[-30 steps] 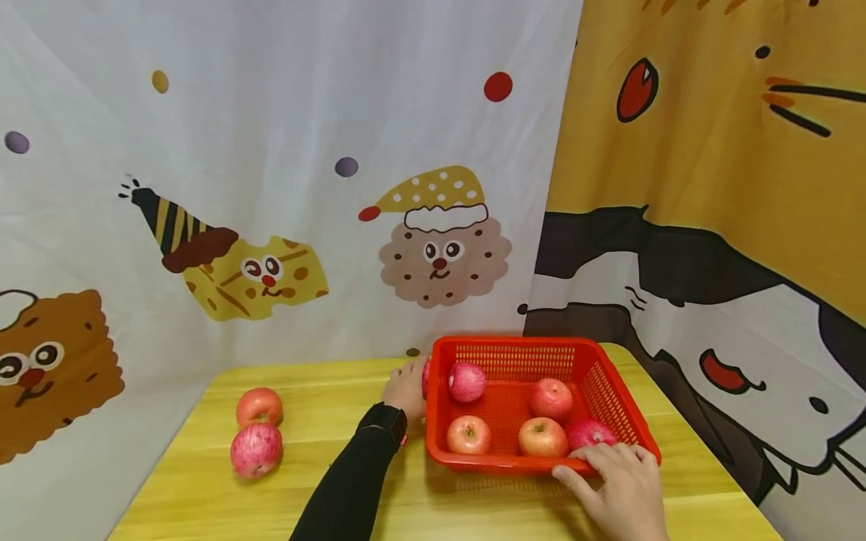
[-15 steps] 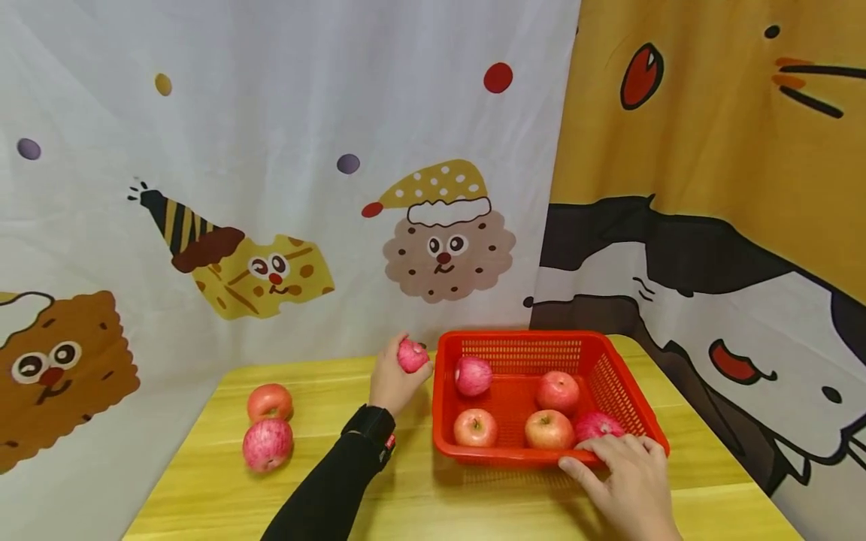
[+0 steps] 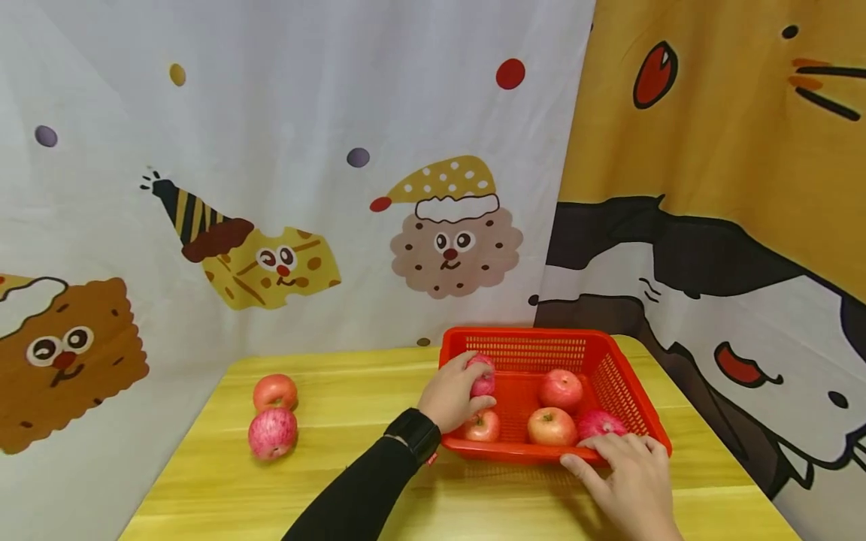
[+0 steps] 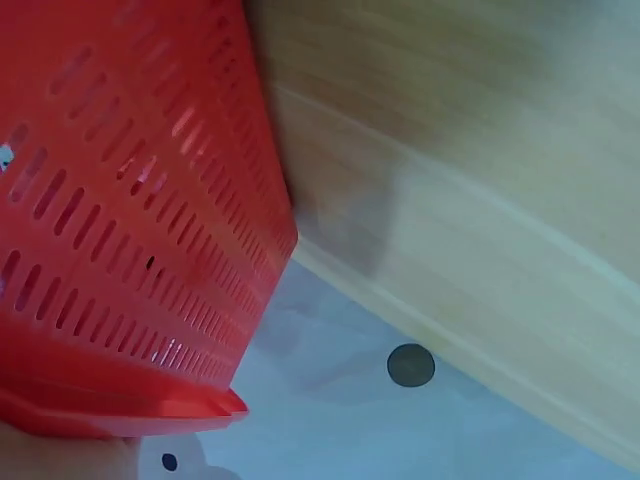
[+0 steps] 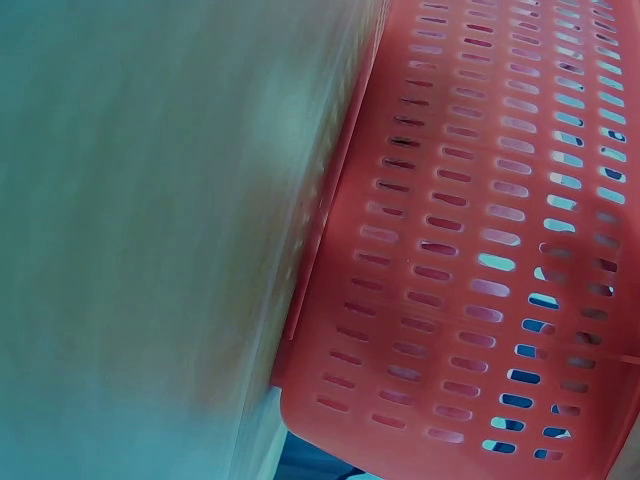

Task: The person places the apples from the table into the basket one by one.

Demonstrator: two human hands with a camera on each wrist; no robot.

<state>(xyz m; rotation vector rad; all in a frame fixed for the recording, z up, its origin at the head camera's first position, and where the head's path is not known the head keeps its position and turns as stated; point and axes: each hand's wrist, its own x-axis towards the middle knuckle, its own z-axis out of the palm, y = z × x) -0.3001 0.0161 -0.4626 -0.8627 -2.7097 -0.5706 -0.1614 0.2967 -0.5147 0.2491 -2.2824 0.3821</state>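
Over the left side of the red plastic basket [image 3: 625,391], my left hand [image 3: 449,396] curls its fingers and thumb about a pink-red apple [image 3: 483,376]. Another apple [image 3: 482,427] lies just in front of that hand, partly covered by it. The rest of the basket holds a red apple [image 3: 560,389], a yellowish apple [image 3: 552,427] and a deep pink apple [image 3: 601,424]. On the near right rim rests my right hand [image 3: 629,481], fingers over the edge and thumb outside. Both wrist views are mostly filled by the basket's slotted outer wall [image 4: 150,220].
Two more apples, an orange-red apple [image 3: 275,393] and a striped pink apple [image 3: 273,433], sit together on the left of the yellow wood-grain table [image 3: 352,406]. A printed cartoon curtain [image 3: 284,135] hangs behind the table and along its right side.
My left hand picked up an apple from beside the basket's left wall, lifted it, and carried it right, over the rim into the basket. The right hand stayed on the rim.
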